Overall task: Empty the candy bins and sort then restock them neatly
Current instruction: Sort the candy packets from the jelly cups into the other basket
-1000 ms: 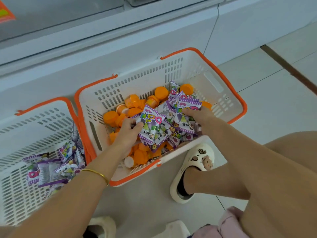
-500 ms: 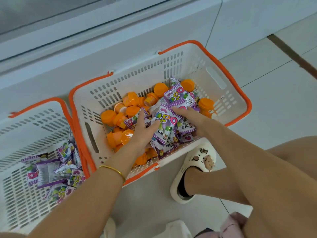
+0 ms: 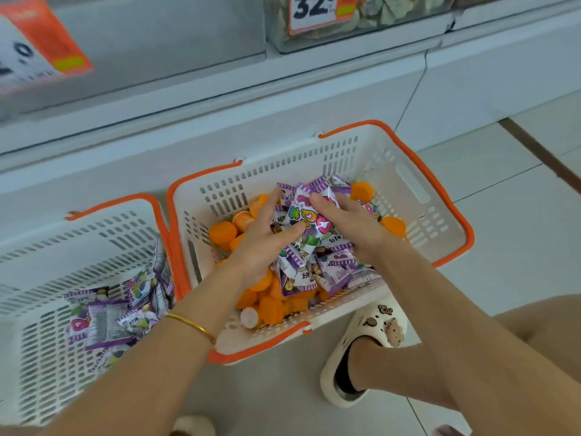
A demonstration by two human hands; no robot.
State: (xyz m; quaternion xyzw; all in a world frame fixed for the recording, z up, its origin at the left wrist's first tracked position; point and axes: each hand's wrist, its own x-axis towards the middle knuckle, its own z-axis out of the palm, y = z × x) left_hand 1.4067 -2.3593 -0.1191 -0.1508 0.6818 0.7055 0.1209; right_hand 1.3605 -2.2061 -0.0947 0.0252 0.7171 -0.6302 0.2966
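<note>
Centre basket point(image 3: 283, 171): white slotted plastic with an orange rim, standing on the floor point(image 3: 503, 199).
- Contents are mixed. Purple-and-white packets point(image 3: 333, 269) are heaped from the middle toward 5 o'clock.
- Orange tubs point(image 3: 223, 232) lie along the 9 o'clock side, under the heap at 6–7 o'clock, and a few at 2–3 o'clock.
- One pale-ended tub point(image 3: 250, 317) lies on its side at 7 o'clock.

Left basket point(image 3: 78, 243): same type, at 8 o'clock of the view, just beside the centre basket. Their rims look to be touching. It holds only a left heap point(image 3: 107, 322) of the same purple packets, against its 3 o'clock wall.

Hands: both are inside the centre basket, over the middle.
- The left hand point(image 3: 267, 237) grips a bunch of packets, thumb on the front wrapper and fingers behind.
- The right hand point(image 3: 349, 221) grips the same bunch from the 3 o'clock side, fingers curled over its top edge.

Hard to make out:
- The hands and forearms cover the basket bottom and part of the heap.
- The right fingertips are buried in wrappers.
- Packet print is not legible.
- The left basket is cut off at the 9 o'clock frame edge.

Around:
- A gold bangle point(image 3: 191, 325) is on the left wrist.
- A cream slipper point(image 3: 371, 335) sits at 5 o'clock, close to the centre basket's near rim.
- A white shelf front point(image 3: 283, 99) runs behind both baskets.
- At 12 o'clock a clear bin point(image 3: 393, 20) carries a "32" tag point(image 3: 314, 11). Its contents are blurred.
- An orange tag point(image 3: 37, 42) is at 10 o'clock, blurred and cut off.
</note>
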